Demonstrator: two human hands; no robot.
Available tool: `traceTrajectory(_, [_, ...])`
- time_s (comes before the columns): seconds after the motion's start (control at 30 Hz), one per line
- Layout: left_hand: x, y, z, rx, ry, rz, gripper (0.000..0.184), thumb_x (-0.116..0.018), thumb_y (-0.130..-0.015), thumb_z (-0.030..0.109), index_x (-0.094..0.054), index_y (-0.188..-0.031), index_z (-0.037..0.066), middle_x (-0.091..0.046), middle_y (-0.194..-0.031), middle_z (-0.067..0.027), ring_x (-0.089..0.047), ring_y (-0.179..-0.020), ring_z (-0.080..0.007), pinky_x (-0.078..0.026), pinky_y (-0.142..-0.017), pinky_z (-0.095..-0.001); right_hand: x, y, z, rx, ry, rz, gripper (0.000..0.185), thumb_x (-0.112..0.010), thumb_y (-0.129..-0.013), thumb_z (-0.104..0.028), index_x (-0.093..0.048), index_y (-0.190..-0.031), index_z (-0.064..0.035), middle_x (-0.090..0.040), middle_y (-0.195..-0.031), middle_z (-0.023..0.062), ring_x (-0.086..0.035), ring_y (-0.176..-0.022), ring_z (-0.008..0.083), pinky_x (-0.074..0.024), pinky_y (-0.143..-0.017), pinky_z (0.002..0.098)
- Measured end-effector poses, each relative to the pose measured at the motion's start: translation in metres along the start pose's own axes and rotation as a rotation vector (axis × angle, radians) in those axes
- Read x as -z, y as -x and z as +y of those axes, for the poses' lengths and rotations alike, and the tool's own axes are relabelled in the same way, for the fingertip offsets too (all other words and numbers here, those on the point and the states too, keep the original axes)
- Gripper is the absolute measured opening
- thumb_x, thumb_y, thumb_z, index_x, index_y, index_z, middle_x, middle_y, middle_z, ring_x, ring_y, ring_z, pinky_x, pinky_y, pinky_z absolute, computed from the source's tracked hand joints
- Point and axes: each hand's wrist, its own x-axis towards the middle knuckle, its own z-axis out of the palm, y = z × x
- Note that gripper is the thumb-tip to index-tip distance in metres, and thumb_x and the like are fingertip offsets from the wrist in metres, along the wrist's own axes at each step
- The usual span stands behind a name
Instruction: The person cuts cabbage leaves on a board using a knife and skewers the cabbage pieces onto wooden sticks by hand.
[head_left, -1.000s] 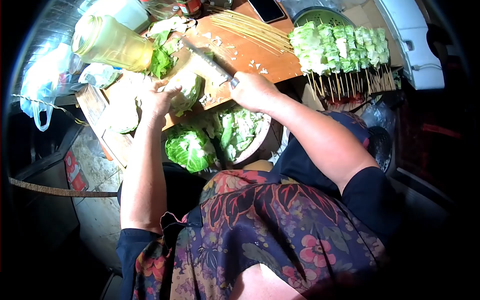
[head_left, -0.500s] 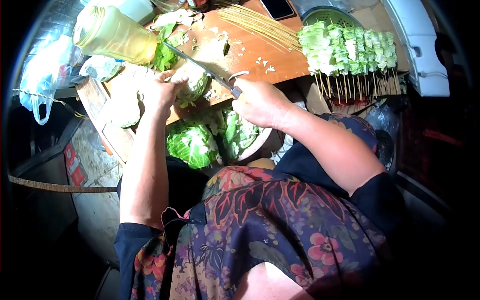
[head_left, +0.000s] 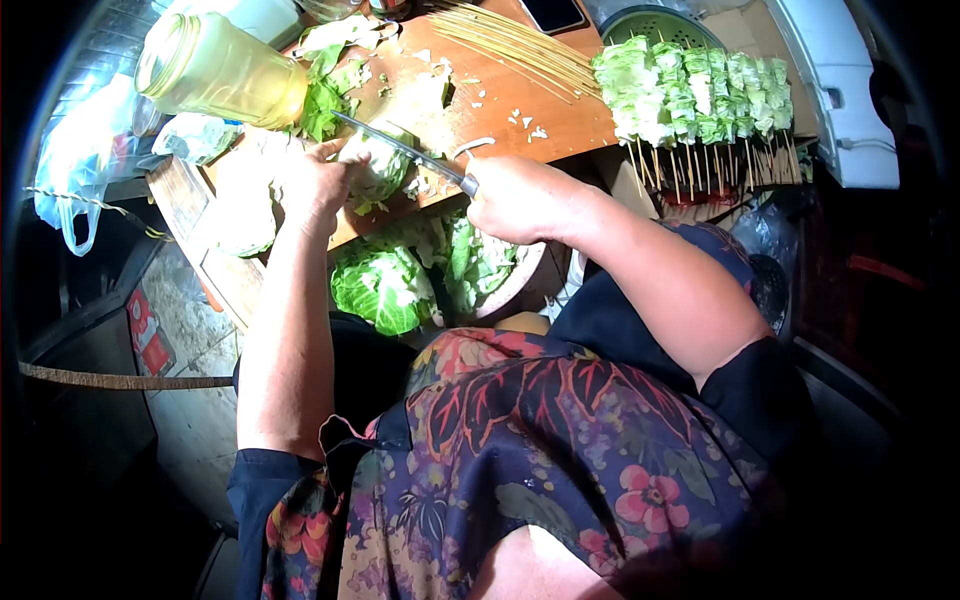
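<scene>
My right hand [head_left: 515, 200] is closed round the handle of a knife [head_left: 405, 148]. The blade points up and left, and it lies across the top of a cut cabbage [head_left: 380, 176] at the front edge of the wooden board. My left hand [head_left: 320, 185] grips that cabbage from its left side, with the fingertips close to the blade. Another pale cabbage piece [head_left: 245, 222] sits to the left of my left hand, washed out by glare. Green leaves [head_left: 323, 105] lie beyond the knife tip.
Skewered cabbage leaves [head_left: 700, 95] stand in rows at the right. Bare bamboo sticks [head_left: 515, 45] and a phone [head_left: 553, 14] lie on the board [head_left: 560, 130]. A yellowish plastic jar [head_left: 225, 75] is at the left. Below the board, a basin [head_left: 525, 285] holds cabbage leaves [head_left: 385, 290].
The knife has come down and slightly left, from beside the cabbage onto its top. My right hand has lowered a little with it; my left hand stays nearly in place.
</scene>
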Motion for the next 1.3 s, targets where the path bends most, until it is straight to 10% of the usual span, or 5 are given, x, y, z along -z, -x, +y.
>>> traceTrajectory(0.47, [0.02, 0.0, -0.013, 0.118, 0.141, 0.036, 0.055, -0.068, -0.077, 0.01, -0.049, -0.128, 0.0, -0.063, -0.105, -0.0156, -0.063, -0.084, -0.0226, -0.054, -0.072, -0.0309, -0.036, -0.027, 0.001, 0.007, -0.009, 0.168, 0.027, -0.051, -0.079, -0.014, -0.06, -0.1, 0.0005, -0.064, -0.098, 0.0224, -0.063, -0.095, 0.0357, -0.0492, -0.082, 0.0437])
traceTrajectory(0.6, [0.029, 0.011, 0.005, 0.096, -0.228, 0.212, 0.049, -0.068, -0.076, 0.017, -0.055, -0.121, 0.006, -0.062, -0.106, -0.0171, -0.061, -0.092, -0.0242, -0.051, -0.075, -0.0354, -0.033, -0.015, -0.003, 0.025, -0.039, 0.21, 0.025, -0.051, -0.079, -0.019, -0.057, -0.097, -0.002, -0.064, -0.09, 0.0207, -0.062, -0.087, 0.0372, -0.0484, -0.078, 0.0445])
traceTrajectory(0.67, [0.02, 0.003, -0.007, -0.354, -0.668, 0.51, 0.043, -0.067, -0.076, 0.017, -0.058, -0.116, 0.007, -0.059, -0.112, -0.0172, -0.058, -0.102, -0.028, -0.048, -0.086, -0.0385, -0.028, -0.012, -0.004, 0.04, -0.088, 0.231, 0.024, -0.052, -0.08, -0.022, -0.055, -0.095, -0.0039, -0.064, -0.085, 0.0192, -0.061, -0.082, 0.0382, -0.0478, -0.074, 0.0453])
traceTrajectory(0.8, [0.002, 0.006, 0.004, -0.775, -0.65, 0.311, 0.034, -0.062, -0.075, 0.011, -0.061, -0.109, 0.011, -0.058, -0.119, -0.0112, -0.054, -0.11, -0.0313, -0.043, -0.095, -0.0378, -0.017, -0.006, -0.005, 0.116, -0.241, 0.415, 0.024, -0.055, -0.079, -0.025, -0.056, -0.09, -0.0029, -0.063, -0.078, 0.0183, -0.062, -0.076, 0.0357, -0.0477, -0.07, 0.0422])
traceTrajectory(1.3, [-0.04, -0.012, -0.006, -0.436, -0.428, 0.065, 0.026, -0.069, -0.076, 0.016, -0.066, -0.1, 0.006, -0.069, -0.093, -0.0116, -0.066, -0.086, -0.0214, -0.051, -0.077, -0.0324, -0.028, 0.012, 0.007, -0.023, -0.123, 0.26, 0.027, -0.055, -0.079, -0.026, -0.052, -0.092, -0.0016, -0.061, -0.08, 0.0226, -0.06, -0.079, 0.0397, -0.0473, -0.072, 0.0457])
